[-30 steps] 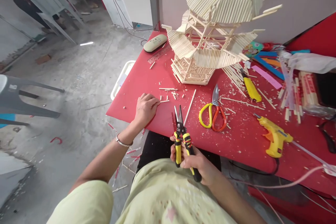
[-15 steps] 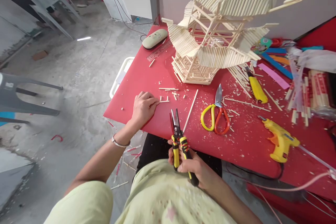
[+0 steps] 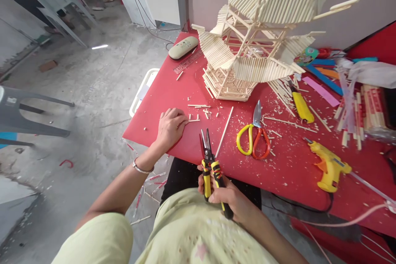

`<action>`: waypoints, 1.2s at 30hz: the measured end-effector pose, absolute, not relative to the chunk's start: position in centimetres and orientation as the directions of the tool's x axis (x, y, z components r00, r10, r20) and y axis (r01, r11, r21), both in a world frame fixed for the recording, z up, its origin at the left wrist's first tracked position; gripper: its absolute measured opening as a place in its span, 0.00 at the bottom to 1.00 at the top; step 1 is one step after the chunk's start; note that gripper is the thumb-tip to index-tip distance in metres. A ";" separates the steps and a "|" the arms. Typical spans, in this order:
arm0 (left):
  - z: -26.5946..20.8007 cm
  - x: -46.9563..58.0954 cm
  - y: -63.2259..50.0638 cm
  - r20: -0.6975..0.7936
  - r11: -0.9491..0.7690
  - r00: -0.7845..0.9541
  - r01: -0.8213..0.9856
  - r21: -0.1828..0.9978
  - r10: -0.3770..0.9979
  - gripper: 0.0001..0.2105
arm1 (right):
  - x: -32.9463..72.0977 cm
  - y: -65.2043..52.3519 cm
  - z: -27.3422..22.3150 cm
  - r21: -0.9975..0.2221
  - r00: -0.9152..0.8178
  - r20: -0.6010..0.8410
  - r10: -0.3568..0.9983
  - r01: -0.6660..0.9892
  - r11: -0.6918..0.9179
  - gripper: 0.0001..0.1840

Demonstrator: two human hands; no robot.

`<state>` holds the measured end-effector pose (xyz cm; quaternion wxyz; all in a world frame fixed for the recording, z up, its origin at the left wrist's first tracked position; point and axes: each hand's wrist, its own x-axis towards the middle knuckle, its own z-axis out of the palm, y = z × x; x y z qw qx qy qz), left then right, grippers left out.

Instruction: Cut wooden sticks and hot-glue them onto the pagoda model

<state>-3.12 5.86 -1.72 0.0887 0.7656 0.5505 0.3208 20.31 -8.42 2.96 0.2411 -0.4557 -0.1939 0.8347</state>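
Note:
My left hand (image 3: pixel 171 128) rests on the red tabletop at its left part, with thumb and forefinger pinched at the end of a short wooden stick (image 3: pixel 194 121). Two shorter stick pieces (image 3: pixel 197 116) stand just behind that stick. My right hand (image 3: pixel 227 196) is wrapped round the yellow and black handles of a pair of pruning snips (image 3: pixel 208 156), held over my lap at the table edge. The blades are slightly apart and point away from me. A long wooden stick (image 3: pixel 225 131) lies to the right of the blades.
A tiered stick pagoda model (image 3: pixel 238 66) stands at the back. Scissors (image 3: pixel 255 132), a yellow utility knife (image 3: pixel 301 105) and a yellow glue gun (image 3: pixel 331 165) with its cord lie rightward. A glasses case (image 3: pixel 183 47) sits back left. Wood scraps litter the red table (image 3: pixel 161 90).
The view has shifted very slightly. Both hands, the snips and the stick pieces keep their places.

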 end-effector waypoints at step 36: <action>6.2 6.1 -4.8 0.063 -0.036 0.172 -0.154 0.987 0.983 0.11 | 25.2 -14.6 3.6 -0.622 -0.094 -0.011 0.996 0.780 0.067 0.47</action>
